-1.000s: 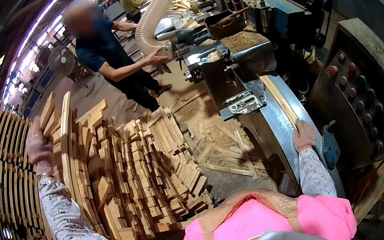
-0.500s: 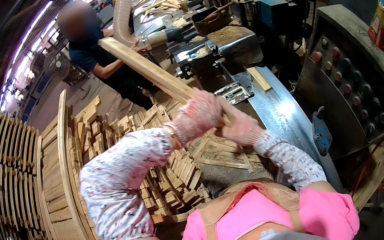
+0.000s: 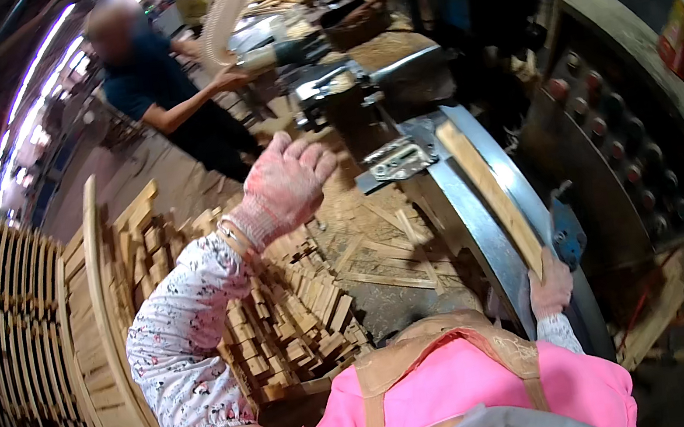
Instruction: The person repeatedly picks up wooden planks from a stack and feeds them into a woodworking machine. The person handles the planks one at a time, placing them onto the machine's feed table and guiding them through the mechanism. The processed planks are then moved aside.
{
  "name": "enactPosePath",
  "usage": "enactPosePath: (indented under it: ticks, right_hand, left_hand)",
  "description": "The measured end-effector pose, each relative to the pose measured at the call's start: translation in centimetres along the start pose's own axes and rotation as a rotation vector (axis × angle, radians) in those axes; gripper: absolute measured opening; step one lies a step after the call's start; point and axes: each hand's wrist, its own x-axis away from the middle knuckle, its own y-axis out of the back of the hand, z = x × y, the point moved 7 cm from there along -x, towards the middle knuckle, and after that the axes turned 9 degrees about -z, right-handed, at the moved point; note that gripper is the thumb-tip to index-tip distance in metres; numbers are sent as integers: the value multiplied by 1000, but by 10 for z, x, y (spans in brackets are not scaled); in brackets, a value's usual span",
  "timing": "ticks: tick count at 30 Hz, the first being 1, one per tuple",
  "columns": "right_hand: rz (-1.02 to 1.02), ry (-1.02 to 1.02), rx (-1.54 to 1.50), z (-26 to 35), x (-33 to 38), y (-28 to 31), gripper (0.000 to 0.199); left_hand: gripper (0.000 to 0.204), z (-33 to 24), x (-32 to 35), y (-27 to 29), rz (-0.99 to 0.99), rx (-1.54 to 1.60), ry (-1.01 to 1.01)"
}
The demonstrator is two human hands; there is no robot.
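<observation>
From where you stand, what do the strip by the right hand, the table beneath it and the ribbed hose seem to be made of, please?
Strip: wood, seemingly unvarnished, from its pale tan, matte look.
Table: likely bare, smooth metal, given its grey, shiny surface.
Hose: probably flexible plastic, as it looks pale, ribbed and curved; blur leaves its finish open.

Counted among the lumber: two gloved hands, one left (image 3: 283, 185) and one right (image 3: 551, 288); one wooden strip (image 3: 487, 192); one co-worker in dark blue (image 3: 154, 78); one blue bracket (image 3: 567, 231); one control panel (image 3: 575, 165) bearing at least ten buttons (image 3: 558, 88); and dozens of stacked wood pieces (image 3: 255, 341).
</observation>
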Motion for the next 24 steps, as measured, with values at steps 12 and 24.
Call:
enactPosePath:
  ticks: [12, 24]
  right_hand:
    - [-156, -31, -185, 66, -169, -116, 67]
    - [-80, 23, 95, -24, 55, 13, 46]
  left_hand:
    - [65, 249, 208, 83, -61, -40, 1076]
    - [62, 246, 390, -6, -22, 541, 1322]
